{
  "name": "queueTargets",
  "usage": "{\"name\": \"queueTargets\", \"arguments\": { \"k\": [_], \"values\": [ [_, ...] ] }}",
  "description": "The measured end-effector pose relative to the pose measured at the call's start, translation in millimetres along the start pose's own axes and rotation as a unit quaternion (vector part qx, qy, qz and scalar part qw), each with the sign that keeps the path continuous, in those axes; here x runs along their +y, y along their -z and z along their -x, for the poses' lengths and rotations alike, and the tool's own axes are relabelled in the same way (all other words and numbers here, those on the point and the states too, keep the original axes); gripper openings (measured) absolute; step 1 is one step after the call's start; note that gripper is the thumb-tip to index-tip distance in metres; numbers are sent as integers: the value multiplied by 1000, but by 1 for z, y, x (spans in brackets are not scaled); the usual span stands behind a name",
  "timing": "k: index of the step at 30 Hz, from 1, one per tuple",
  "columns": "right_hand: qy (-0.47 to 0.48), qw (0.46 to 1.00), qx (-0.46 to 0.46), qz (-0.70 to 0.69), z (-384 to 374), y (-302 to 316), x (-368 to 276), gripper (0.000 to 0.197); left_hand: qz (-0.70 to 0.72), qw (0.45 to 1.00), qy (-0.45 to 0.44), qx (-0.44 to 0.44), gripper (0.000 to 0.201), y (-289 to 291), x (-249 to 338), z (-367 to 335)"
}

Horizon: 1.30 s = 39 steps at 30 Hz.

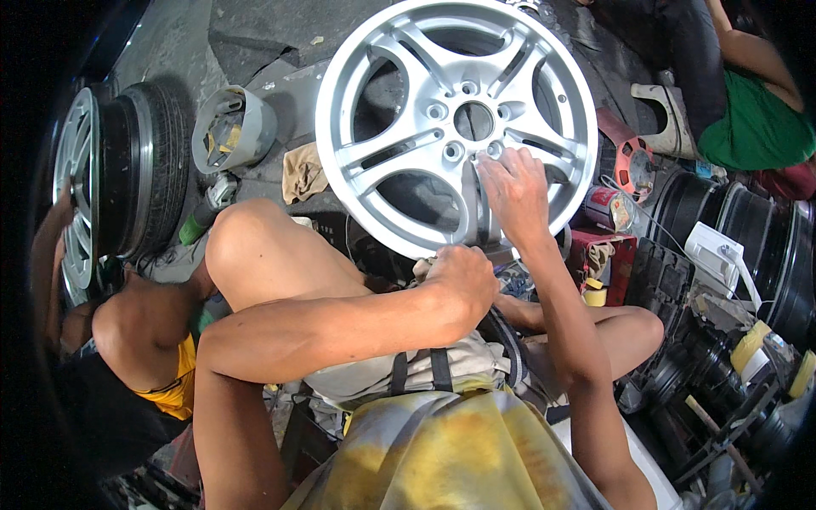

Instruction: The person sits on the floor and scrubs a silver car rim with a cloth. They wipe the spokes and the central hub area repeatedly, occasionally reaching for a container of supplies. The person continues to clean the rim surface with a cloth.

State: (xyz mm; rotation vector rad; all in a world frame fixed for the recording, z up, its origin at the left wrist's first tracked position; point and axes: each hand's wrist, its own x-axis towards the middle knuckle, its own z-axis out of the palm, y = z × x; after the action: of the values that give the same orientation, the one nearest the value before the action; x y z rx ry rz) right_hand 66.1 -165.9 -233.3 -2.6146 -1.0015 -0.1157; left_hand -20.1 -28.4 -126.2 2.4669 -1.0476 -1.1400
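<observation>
A silver alloy wheel rim (pixel 399 153) stands before me, its spoked face tilted up toward me. My right hand (pixel 517 191) rests on a lower spoke just below the centre hole, fingers extended and fingertips on the metal. At the rim's bottom edge my left hand (pixel 463 280) is closed into a fist. A bit of something pale shows beside its knuckles, but what the fist holds is hidden. My bent knees flank the lower part of the rim.
To the left stand a grey bucket (pixel 248 127), a tan rag (pixel 303 172), a power tool with a green grip (pixel 204 208) and a tyre (pixel 157 166) near a seated person. Another person in green sits far right. Black wheel barrels (pixel 735 217) and a tin can (pixel 605 208) crowd the right.
</observation>
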Motion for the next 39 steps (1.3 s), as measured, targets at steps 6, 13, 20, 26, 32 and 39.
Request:
{"name": "queueTargets", "arguments": {
  "k": [6, 13, 20, 26, 32, 39],
  "values": [
    [32, 995, -67, -71, 0, -10, 7, 18, 14, 1000, 2, -10, 19, 3, 1, -3],
    [17, 996, -51, -78, 0, -23, 1, 11, -17, 1000, -1, -4, 20, 6, 3, -2],
    [12, 998, -11, -67, -6, -24, -9, 11, -4, 1000, 6, -8, 21, 8, 3, 0],
    [17, 998, -26, -51, -2, -28, -2, 14, 4, 1000, -4, -10, 24, 13, 3, 2],
    [25, 998, -31, -51, -3, -22, -3, 15, 2, 1000, -1, -12, 25, 15, 2, 3],
    [73, 996, -16, -49, -6, -21, -2, 18, 2, 1000, 1, -19, 26, 16, 3, 2]
  ]
}}
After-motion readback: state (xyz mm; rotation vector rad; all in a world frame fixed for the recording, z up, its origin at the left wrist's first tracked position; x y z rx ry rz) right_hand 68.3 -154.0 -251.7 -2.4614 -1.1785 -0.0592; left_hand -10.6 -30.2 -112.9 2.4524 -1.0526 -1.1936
